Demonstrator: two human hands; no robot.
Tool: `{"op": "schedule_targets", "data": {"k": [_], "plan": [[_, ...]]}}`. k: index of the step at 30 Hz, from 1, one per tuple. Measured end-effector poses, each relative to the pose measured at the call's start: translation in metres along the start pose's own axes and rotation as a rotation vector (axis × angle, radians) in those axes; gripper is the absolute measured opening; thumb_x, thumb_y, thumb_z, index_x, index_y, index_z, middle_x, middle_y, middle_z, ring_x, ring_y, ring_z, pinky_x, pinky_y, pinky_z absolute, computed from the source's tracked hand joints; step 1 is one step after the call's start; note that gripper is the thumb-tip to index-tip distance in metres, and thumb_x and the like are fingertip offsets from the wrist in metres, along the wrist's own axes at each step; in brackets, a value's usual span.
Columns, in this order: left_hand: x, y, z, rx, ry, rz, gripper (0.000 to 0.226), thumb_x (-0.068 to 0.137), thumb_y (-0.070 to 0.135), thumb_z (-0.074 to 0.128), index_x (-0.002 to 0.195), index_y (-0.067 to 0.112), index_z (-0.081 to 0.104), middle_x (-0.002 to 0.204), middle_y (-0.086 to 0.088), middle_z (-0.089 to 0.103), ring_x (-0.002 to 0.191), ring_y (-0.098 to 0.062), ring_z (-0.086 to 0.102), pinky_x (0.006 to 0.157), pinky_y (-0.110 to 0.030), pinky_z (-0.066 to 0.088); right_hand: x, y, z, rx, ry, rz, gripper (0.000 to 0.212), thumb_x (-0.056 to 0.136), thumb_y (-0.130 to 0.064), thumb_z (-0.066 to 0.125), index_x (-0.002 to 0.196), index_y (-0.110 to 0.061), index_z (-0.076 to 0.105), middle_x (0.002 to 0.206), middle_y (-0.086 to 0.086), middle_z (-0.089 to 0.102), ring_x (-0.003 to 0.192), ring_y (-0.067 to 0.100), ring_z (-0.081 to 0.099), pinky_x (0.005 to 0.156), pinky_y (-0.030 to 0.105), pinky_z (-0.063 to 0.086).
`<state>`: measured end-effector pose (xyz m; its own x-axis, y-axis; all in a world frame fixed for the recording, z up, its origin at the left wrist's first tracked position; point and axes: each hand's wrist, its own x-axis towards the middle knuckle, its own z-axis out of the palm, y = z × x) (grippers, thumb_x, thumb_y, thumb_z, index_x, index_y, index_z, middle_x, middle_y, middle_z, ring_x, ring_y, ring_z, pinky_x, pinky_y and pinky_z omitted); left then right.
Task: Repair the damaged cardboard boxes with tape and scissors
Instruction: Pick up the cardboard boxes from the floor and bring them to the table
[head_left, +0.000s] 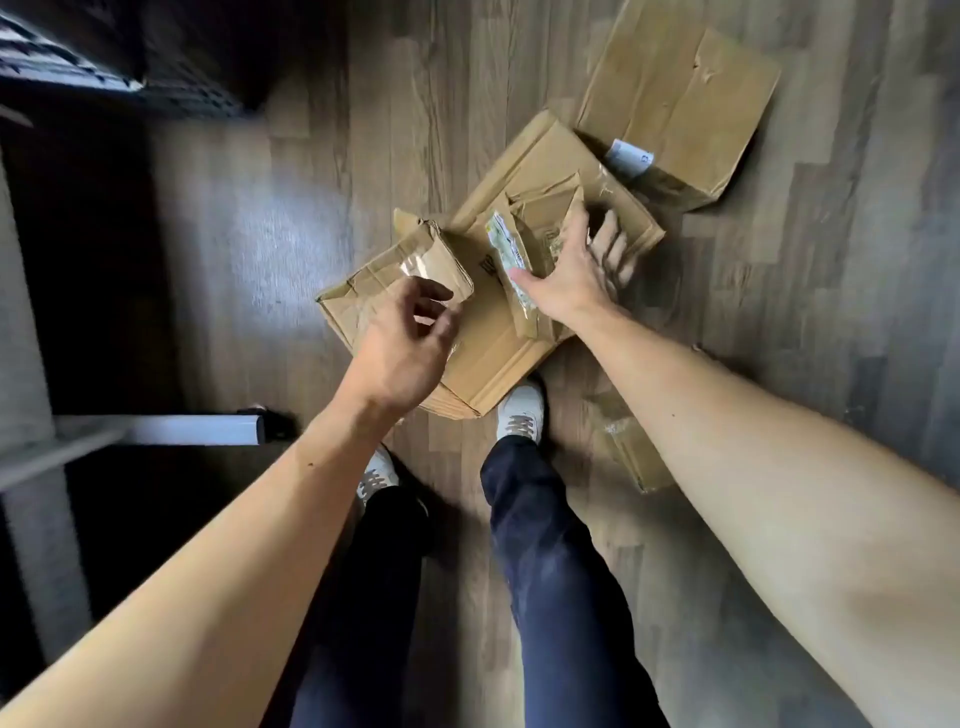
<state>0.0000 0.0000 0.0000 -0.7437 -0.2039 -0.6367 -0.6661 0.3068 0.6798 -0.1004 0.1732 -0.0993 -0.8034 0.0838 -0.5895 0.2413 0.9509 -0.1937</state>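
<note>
Cardboard boxes, R hand splayed on small box

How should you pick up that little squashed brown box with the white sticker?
Probably by its two long sides, coming from above. The small crumpled cardboard box with the white label lies on a flattened cardboard box, and the right hand already spreads over it, so only its sides offer edges to pinch.

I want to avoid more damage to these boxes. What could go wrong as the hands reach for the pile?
The flattened boxes overlap loosely, so lifting one may drag others. The right hand spreads over a crumpled, labelled flap that could tear further. The right shoe touches the pile's edge and might pin it.
</note>
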Motion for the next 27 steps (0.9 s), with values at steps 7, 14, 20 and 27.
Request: {"op": "schedule_targets", "data": {"k": [7,14,20,27], "plan": [[-0.009,0.01,0.01,-0.009,0.018,-0.086,0.022,0.099,0.029,0.057,0.115,0.014,0.057,0.103,-0.005,0.066,0.092,-0.021,0.067,0.084,-0.037,0.056,0.0,0.007,-0.009,0.118,-0.039,0.029,0.117,0.076,-0.039,0.08,0.158,-0.027,-0.003,0.158,0.016,0.023,0.147,0.038,0.02,0.118,0.055,0.023],[-0.062,0.066,-0.001,-0.007,0.062,-0.095,0.023,0.099,0.029,0.056,0.118,0.016,0.055,0.104,-0.003,0.065,0.095,-0.02,0.067,0.083,-0.031,0.055,-0.068,0.012,-0.084,0.072,0.152,-0.164,0.103,0.064,-0.028,0.087,0.143,-0.009,0.024,0.141,0.015,0.029,0.131,0.037,0.029,0.112,0.05,0.026],[-0.129,0.112,-0.028,-0.01,0.164,-0.072,0.024,0.099,0.034,0.055,0.119,0.02,0.054,0.104,0.003,0.064,0.091,-0.013,0.067,0.066,-0.015,0.046,-0.138,-0.001,-0.154,0.08,0.178,-0.327,0.095,0.063,-0.031,0.087,0.129,-0.018,0.02,0.138,0.019,0.034,0.124,0.044,0.039,0.102,0.055,0.04],[-0.205,0.128,-0.075,-0.061,0.317,-0.031,0.025,0.099,0.037,0.055,0.12,0.022,0.052,0.106,0.007,0.063,0.088,-0.007,0.066,0.065,-0.017,0.046,-0.206,-0.048,-0.205,0.763,-0.322,-0.098,0.091,0.08,-0.046,0.077,0.151,-0.014,0.03,0.144,0.005,0.049,0.13,0.024,0.047,0.101,0.031,0.037]]}}
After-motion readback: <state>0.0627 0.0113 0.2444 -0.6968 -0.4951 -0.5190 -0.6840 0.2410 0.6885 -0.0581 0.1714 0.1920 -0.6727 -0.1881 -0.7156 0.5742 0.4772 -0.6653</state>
